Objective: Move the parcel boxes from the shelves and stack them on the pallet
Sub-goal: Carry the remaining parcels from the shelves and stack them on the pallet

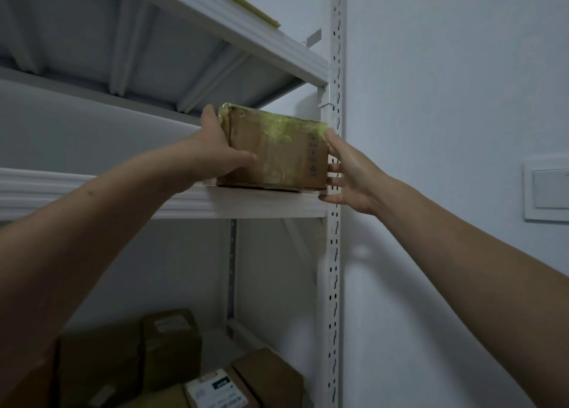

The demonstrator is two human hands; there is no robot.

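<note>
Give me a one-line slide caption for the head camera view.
Left hand grips a yellow-taped parcel box on the white shelf, right hand open at its other end; more boxes below.

Light: dim, cool, bluish across the whole frame.

A white metal shelving unit (271, 53) fills the left and centre. The upper shelf (138, 47) is seen from below at upper left, with a ribbed underside. The moulded front edge of the middle shelf (261, 204) crosses mid-frame and ends at the perforated upright post (334, 269), which runs top to bottom just right of centre. A slotted back strip (232, 269) is at lower centre.

A plain pale wall (446, 84) takes the right side. A white switch plate (548, 189) is at the right edge, mid-height.
</note>
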